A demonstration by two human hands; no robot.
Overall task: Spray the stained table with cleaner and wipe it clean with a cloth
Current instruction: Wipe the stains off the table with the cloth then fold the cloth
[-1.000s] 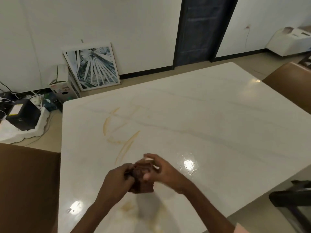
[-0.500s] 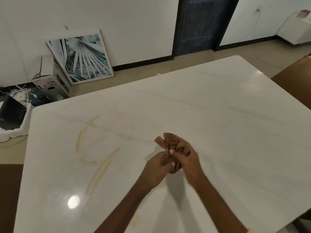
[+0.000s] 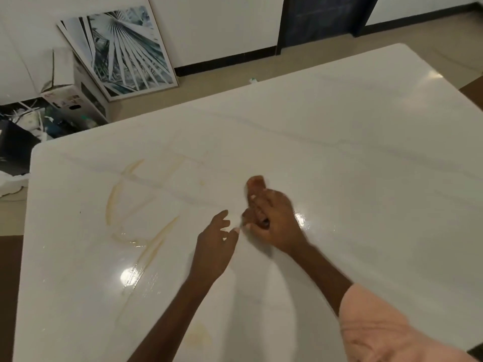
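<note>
Head view: right hand [image 3: 274,220] grips the bunched cloth [image 3: 256,182], left hand [image 3: 215,244] loosely spread; streaks [image 3: 156,239] at nine o'clock could easily get missed

The glossy white marble table [image 3: 366,158] lies open across the frame's right and upper centre — only yellowish smeared stains [image 3: 154,241] mark its left.
</note>
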